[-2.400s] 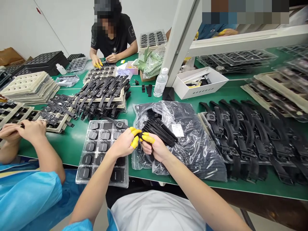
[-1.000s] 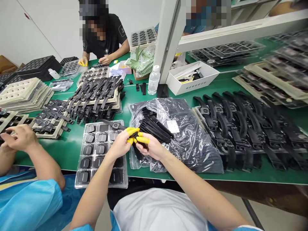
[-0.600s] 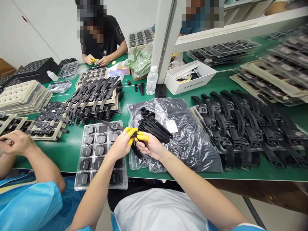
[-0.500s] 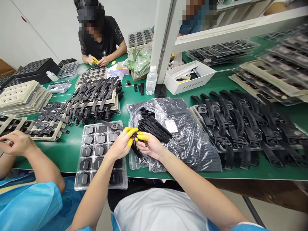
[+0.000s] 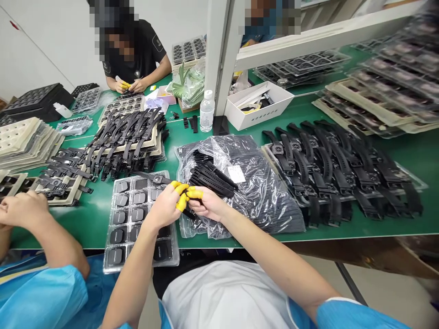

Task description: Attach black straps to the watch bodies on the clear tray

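Yellow finger cots cover several of my fingertips. My left hand (image 5: 163, 208) and my right hand (image 5: 210, 204) meet fingertip to fingertip, both closed on a black watch strap (image 5: 189, 213). One end of it hangs below the fingers; the part between the fingertips is mostly hidden. Beneath my left forearm lies a clear tray (image 5: 176, 256) of square black watch cases (image 5: 119, 217). A watch with a strap (image 5: 158, 179) rests across its top edge. Behind my right hand, loose black straps (image 5: 212, 180) lie on a clear plastic bag (image 5: 270, 201) full of straps.
Rows of strapped watches (image 5: 329, 169) cover trays at right; more are piled (image 5: 126, 137) at left. A water bottle (image 5: 206, 112) and a white box (image 5: 255, 114) stand behind the bag. One co-worker's arm (image 5: 55, 228) is at my left; another person (image 5: 137, 55) sits opposite.
The view has shifted slightly, so most things sit further left in it. My hands have drawn closer together around the strap, which stays held.
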A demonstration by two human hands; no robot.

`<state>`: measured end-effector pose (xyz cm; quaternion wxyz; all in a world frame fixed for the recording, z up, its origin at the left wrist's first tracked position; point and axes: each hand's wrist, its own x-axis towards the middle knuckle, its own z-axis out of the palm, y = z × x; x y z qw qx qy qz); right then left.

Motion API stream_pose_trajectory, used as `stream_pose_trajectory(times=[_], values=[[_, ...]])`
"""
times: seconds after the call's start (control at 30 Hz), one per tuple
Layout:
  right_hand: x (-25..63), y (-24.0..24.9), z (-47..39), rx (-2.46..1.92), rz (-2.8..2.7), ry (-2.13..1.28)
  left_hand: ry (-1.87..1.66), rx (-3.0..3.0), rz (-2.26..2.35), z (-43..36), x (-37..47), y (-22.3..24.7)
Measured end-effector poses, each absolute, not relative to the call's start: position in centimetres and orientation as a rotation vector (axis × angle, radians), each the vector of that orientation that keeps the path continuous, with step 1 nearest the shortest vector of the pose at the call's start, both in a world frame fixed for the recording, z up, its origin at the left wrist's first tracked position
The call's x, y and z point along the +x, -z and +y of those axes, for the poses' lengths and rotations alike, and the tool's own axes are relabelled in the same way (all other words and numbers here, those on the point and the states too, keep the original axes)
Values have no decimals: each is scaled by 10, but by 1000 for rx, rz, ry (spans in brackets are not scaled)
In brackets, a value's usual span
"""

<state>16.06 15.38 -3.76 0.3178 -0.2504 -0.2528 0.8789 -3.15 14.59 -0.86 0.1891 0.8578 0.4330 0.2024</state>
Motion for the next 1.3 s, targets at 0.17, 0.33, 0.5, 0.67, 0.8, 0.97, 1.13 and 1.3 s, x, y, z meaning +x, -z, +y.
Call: stream_pose_trajectory(times=[0.17, 0.33, 0.5, 0.67, 0.8, 0.97, 1.13, 1.3], values=[[155, 35, 150, -703, -899, -2096, -592, 2320, 1148, 143, -40, -7], [147, 39, 147, -770, -1357, -1658, -407, 2480, 1339, 136, -68, -42], [151, 39, 149, -849, -1800, -1456, 18, 2662, 1465, 141, -100, -76], [153, 37, 149, -904, -1883, -1448, 285, 2774, 1543, 153, -119, -83], [153, 33, 150, -894, -1942, -1351, 295, 2735, 1496, 163, -124, -78], [154, 25, 140, -987, -2008, -1265, 187, 2616, 1481, 169, -128, -70], [190, 11, 116, -1203, -2082, -719, 133, 2520, 1520, 182, -152, -57], [253, 13, 118, -1580, -2045, -227, 269, 2281, 1630, 208, -179, -39]])
